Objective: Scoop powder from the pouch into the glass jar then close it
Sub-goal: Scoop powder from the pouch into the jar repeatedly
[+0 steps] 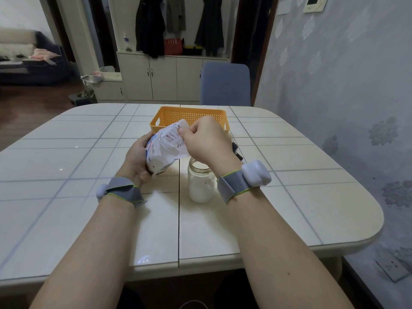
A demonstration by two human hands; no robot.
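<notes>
A white printed pouch is held tilted above the table, left of the jar. My left hand grips its lower left side. My right hand pinches the pouch's upper edge, fingers curled. The glass jar stands open on the table just below my right wrist, roughly half full of white powder. No lid and no scoop can be seen.
An orange perforated basket sits just behind the pouch. A small dark object lies right of my right hand, partly hidden. A blue chair stands at the far edge. A wall runs along the right.
</notes>
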